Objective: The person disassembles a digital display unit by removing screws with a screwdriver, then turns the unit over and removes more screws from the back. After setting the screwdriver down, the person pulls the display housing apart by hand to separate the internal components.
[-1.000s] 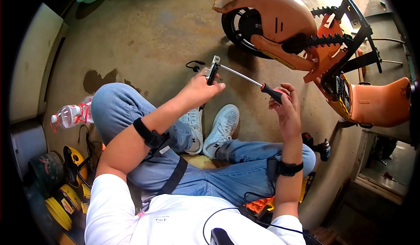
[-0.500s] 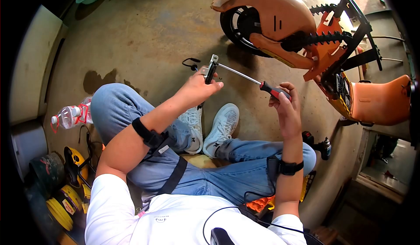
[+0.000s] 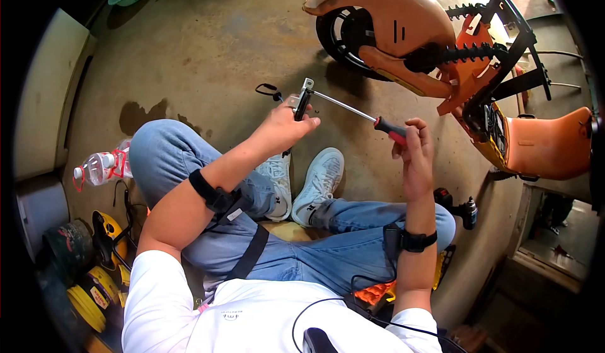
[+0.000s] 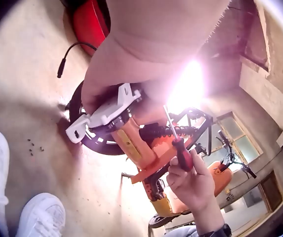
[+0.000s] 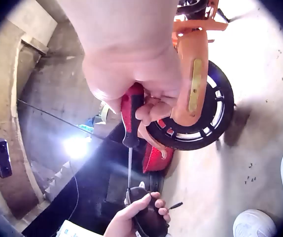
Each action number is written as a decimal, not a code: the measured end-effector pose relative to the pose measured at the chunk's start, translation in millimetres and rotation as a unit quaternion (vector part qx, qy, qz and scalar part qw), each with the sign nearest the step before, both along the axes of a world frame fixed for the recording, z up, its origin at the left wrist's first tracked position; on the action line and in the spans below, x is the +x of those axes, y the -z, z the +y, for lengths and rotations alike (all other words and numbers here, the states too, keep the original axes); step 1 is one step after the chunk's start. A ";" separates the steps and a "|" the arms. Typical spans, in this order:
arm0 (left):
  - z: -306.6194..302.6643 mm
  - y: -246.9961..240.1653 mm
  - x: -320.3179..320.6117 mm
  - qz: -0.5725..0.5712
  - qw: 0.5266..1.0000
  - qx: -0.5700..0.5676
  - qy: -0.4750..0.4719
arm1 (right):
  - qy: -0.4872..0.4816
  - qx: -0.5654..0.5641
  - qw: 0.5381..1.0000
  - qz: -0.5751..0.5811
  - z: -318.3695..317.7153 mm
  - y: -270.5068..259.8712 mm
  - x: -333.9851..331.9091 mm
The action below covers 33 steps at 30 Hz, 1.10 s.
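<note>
My left hand (image 3: 287,126) grips a black rounded part (image 5: 150,217) that carries a silver metal bracket (image 4: 113,111). A thin cable with a small black plug (image 4: 60,68) hangs from beyond this hand. My right hand (image 3: 417,164) holds a red and black screwdriver (image 3: 389,129) by its handle, thumb and fingers around the rear end. The screwdriver's shaft slants across to the left, and its tip meets the bracket side of the black part. In the left wrist view, the left hand hides most of the black part behind the bracket.
An orange two-wheeler (image 3: 416,25) lies on its side ahead and right. Beside my right knee is a cordless drill (image 3: 466,211). Plastic bottles (image 3: 99,167) lie by my left knee, near yellow tools (image 3: 104,236). Small dark bits (image 4: 31,143) dot the floor near my shoes.
The fingers of my right hand have shifted and straightened somewhat on the screwdriver handle, which has turned. The left hand with the part drifts slightly left, and its loose cable swings left.
</note>
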<state>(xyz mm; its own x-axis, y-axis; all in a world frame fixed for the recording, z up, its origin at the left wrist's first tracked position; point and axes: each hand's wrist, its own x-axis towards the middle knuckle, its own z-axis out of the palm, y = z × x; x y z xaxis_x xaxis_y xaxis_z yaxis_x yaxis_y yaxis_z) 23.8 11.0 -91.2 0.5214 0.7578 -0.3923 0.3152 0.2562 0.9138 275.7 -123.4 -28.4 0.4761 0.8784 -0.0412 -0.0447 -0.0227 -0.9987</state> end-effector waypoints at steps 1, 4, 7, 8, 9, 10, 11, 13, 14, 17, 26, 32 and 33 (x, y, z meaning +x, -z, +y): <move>-1.2 -1.5 -0.1 0.000 1.000 0.000 0.000 | -0.019 -0.068 0.997 0.015 -3.6 -3.0 9.7; -3.8 -1.6 1.5 0.001 1.000 0.007 0.028 | -0.042 -0.132 0.989 0.050 -6.2 -6.2 12.8; -2.9 -3.4 1.4 0.001 1.000 0.005 0.019 | -0.043 -0.083 0.995 0.022 0.0 -10.6 -5.2; -2.2 -7.2 0.4 0.001 1.000 -0.003 0.006 | -0.035 -0.038 0.998 -0.028 0.9 -11.4 -10.5; -1.9 -11.1 0.4 0.001 1.000 -0.011 -0.007 | -0.035 -0.038 0.998 -0.027 0.2 -11.1 -9.6; -1.7 -8.8 0.6 0.001 1.000 -0.011 -0.007 | -0.063 -0.046 0.996 -0.040 -0.3 -10.8 -7.8; -0.8 -4.3 -0.1 -0.004 1.000 -0.001 -0.010 | -0.092 -0.054 0.993 -0.053 -0.5 -10.8 -6.4; 1.0 0.4 -1.0 -0.008 1.000 0.008 -0.014 | -0.093 -0.060 0.993 -0.037 -0.5 -12.4 -5.8; 1.4 2.3 -1.3 -0.010 1.000 0.022 -0.008 | -0.094 -0.065 0.993 -0.021 -1.0 -13.0 -5.7; 1.7 1.4 -0.8 -0.008 0.999 0.049 0.005 | -0.093 -0.071 0.993 0.017 -2.1 -13.1 -2.8; 4.3 -10.9 0.3 0.005 0.996 0.090 -0.005 | -0.116 -0.047 0.990 0.068 -3.4 -8.0 -0.9; 15.3 -18.7 -0.5 -0.061 0.988 0.035 -0.136 | -0.053 -0.025 0.998 0.032 0.2 -11.7 -5.0; 16.0 -21.2 -2.2 -0.082 0.985 0.016 -0.151 | -0.053 -0.069 0.996 -0.008 2.2 -15.7 -5.4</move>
